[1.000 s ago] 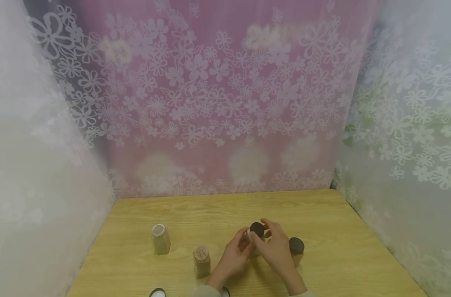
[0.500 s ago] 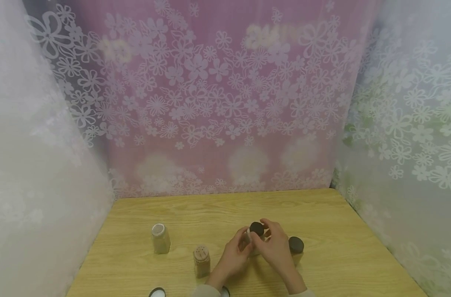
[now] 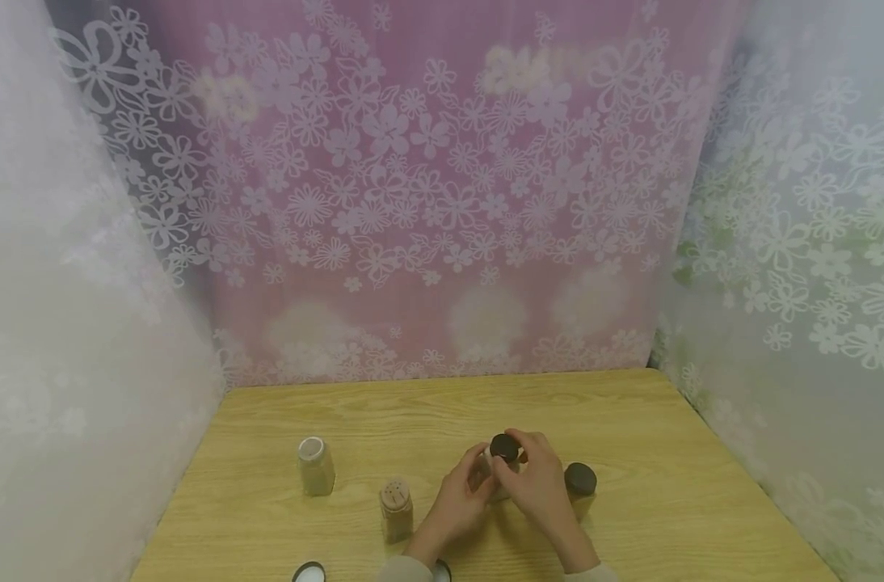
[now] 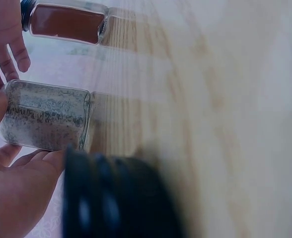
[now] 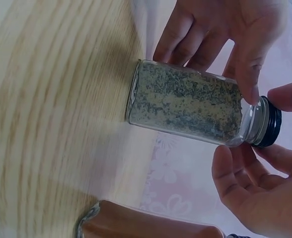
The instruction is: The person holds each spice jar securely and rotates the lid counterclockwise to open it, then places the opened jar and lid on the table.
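A square glass jar [image 5: 185,101] of dried green herb flakes stands upright on the table between both hands. My left hand [image 3: 458,497] holds its body, with the thumb on one side and fingers on the other. The right hand [image 3: 540,485] has its thumb and fingertips around the black lid [image 3: 503,448], which sits on the jar's neck. In the right wrist view the lid [image 5: 271,121] shows between the right thumb and fingers. Just right of the right hand stands another jar [image 4: 66,22], filled with reddish-brown powder and capped in black.
On the wooden table [image 3: 675,501], an uncapped jar [image 3: 316,469] and a jar with a perforated top [image 3: 396,513] stand to the left. Two lids lie near the front edge, one lid [image 3: 309,573] further left, the other lid [image 3: 442,572] partly behind the left sleeve. Patterned curtains [image 3: 427,242] surround the table.
The fingers of my right hand have shifted slightly around the black lid. My left hand and the jars stay where they were.
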Demonstrator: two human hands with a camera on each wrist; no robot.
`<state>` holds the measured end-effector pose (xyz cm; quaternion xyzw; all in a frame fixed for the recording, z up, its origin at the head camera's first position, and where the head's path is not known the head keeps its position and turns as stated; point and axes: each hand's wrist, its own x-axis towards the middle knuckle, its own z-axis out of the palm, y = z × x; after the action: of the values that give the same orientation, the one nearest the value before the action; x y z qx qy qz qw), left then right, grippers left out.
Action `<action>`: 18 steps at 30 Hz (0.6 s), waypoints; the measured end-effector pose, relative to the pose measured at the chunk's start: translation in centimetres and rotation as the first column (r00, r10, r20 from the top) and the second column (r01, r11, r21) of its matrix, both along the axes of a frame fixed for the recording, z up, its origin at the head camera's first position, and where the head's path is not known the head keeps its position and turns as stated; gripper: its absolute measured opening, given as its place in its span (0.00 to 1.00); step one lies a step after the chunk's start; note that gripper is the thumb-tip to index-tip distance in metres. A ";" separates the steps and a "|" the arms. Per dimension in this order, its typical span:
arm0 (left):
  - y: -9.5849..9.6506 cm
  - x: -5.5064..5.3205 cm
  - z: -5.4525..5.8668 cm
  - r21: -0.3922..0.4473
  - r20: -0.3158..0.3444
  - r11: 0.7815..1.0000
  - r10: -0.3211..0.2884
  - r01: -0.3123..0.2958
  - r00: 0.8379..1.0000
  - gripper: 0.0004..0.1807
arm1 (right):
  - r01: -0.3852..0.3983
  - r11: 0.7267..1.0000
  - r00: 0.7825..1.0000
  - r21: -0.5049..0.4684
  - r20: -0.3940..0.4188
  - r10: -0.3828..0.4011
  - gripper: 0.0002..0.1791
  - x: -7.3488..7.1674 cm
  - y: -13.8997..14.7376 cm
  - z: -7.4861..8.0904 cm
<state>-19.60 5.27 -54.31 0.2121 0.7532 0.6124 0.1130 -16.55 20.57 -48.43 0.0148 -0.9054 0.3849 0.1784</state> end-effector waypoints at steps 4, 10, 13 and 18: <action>0.0 0.1 0.1 0.005 -0.002 1.000 0.002 -0.002 1.000 0.30 | -0.008 1.000 1.000 0.007 0.013 0.008 0.33 0.1 0.0 0.1; -0.1 0.2 0.0 -0.016 0.025 1.000 0.002 -0.001 1.000 0.33 | 0.054 0.997 0.997 -0.054 0.061 -0.051 0.34 0.0 -0.1 0.1; 0.0 0.1 -0.1 -0.024 0.032 1.000 0.012 -0.011 0.999 0.33 | 0.055 0.997 0.998 -0.061 0.041 -0.052 0.27 0.0 0.0 0.0; -0.1 0.1 -0.1 -0.018 0.019 1.000 0.006 -0.006 1.000 0.34 | 0.037 0.998 0.999 -0.051 0.031 -0.036 0.27 0.0 0.0 0.0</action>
<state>-19.54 5.20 -54.38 0.2030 0.7582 0.6079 0.1202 -16.58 20.60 -48.46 -0.0121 -0.8980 0.4049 0.1719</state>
